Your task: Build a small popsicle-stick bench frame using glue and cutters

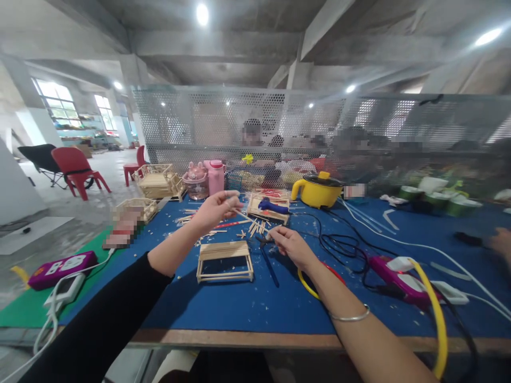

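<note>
My left hand (222, 208) is closed, its fingertips pinching one end of a thin wooden stick (250, 218) held above the table. The stick slants down to my right hand (290, 246), whose closed fingertips hold its other end. Just under and left of my right fingers lie dark-handled cutting pliers (270, 263); whether the fingers touch them I cannot tell. A small frame of wooden sticks (225, 249), like a little bench, stands below and between my hands. Behind them, a blue glue gun (274, 206) rests on another wooden stick piece (255, 204). Loose short sticks (259, 227) lie nearby.
A yellow pot (319, 192), a pink bottle (215, 178) and a pink basket (195, 187) line the back. Wooden models (159, 181) stand at left. Purple power strips (407, 279) and cables lie on both sides. Another person's hand (501, 243) shows at far right.
</note>
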Demonstrator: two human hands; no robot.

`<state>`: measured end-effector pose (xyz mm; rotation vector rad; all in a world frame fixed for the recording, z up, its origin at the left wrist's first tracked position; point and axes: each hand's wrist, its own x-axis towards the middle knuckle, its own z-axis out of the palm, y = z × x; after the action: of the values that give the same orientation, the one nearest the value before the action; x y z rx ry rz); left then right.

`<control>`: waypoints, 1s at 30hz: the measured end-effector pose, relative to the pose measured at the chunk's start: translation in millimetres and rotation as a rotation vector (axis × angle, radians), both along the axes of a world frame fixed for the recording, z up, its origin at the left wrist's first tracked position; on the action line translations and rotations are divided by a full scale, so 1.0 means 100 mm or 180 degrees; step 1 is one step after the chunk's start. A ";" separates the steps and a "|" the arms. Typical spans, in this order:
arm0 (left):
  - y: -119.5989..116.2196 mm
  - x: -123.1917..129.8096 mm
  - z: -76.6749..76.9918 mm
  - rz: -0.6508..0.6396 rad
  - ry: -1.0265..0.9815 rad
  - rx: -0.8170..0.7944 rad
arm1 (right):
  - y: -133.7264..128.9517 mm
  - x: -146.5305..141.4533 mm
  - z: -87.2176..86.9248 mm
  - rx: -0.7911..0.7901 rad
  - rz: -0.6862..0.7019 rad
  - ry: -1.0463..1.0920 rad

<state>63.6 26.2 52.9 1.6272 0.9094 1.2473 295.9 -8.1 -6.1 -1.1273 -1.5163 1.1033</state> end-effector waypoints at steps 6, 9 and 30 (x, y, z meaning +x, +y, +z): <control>-0.20 -0.31 -0.27 0.1103 0.0557 0.0257 | 0.01 0.01 0.01 0.0595 0.0140 -0.0792; -0.06 -0.56 -0.35 0.1657 0.0905 0.0129 | 0.04 0.04 -0.01 0.0668 -0.0001 -0.0768; -0.41 -0.22 -0.35 0.0817 -0.0488 -0.0181 | 0.01 0.07 0.06 0.1056 -0.0379 0.0471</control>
<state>41.4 -15.0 18.0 1.3807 1.0706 1.4848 302.4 -7.0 -0.3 -0.8753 -1.4327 0.8001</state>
